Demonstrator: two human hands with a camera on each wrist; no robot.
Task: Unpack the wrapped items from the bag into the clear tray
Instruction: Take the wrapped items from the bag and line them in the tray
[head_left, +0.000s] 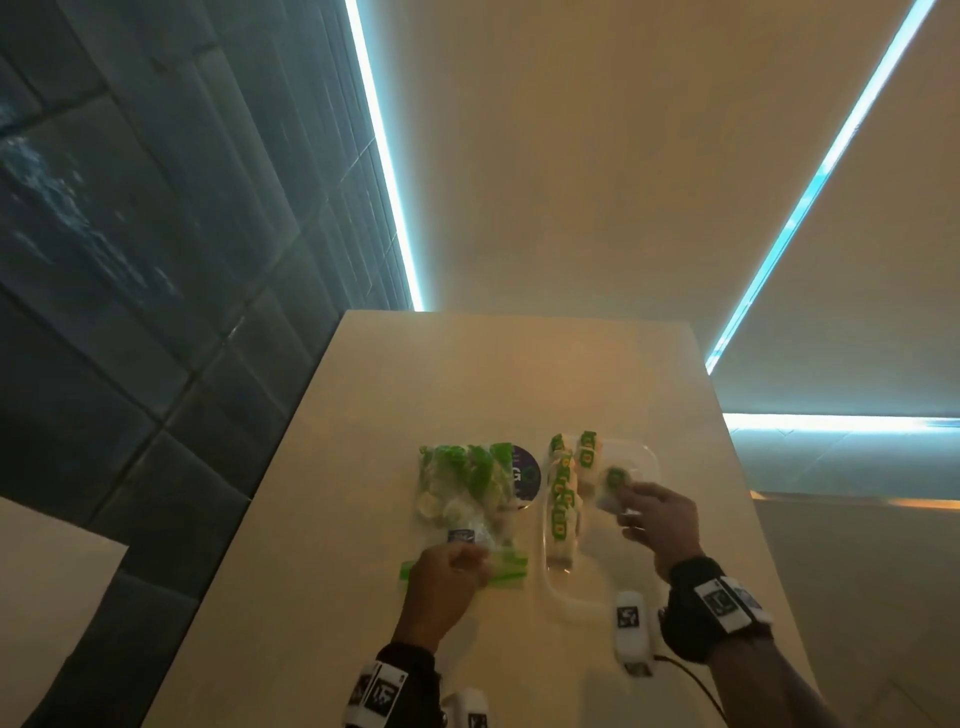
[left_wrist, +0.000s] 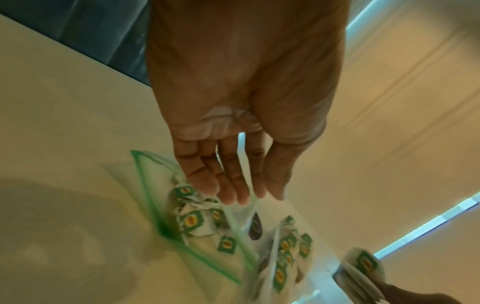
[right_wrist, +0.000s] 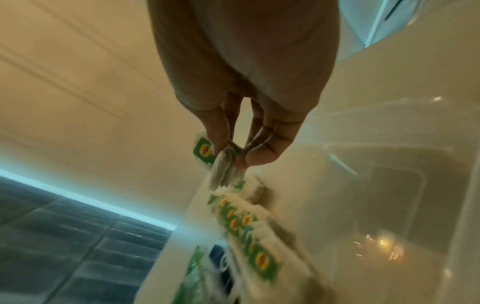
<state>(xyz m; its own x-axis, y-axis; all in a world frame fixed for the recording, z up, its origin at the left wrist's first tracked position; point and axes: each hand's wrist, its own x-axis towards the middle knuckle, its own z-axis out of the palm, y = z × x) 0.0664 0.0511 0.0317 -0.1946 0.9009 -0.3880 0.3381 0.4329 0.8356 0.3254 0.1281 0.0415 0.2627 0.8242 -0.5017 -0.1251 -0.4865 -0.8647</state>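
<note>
Pinching a wrapped item (right_wrist: 225, 166), right hand (right_wrist: 241, 115) overhangs tray (right_wrist: 389, 164).

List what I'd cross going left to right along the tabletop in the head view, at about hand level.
Left hand at the mouth of the zip bag → row of wrapped items along the clear tray's left side → right hand pinching a wrapped item over the tray.

A dim, warm cast is seen throughout, broken by cold cyan light strips (head_left: 384, 156) far beyond the hands. Both wrist views are smeared by motion blur, worst below the fingertips. Straight edges are bowed by wide-angle distortion. Glare spots are scattered across the clear tray (right_wrist: 384, 244).
</note>
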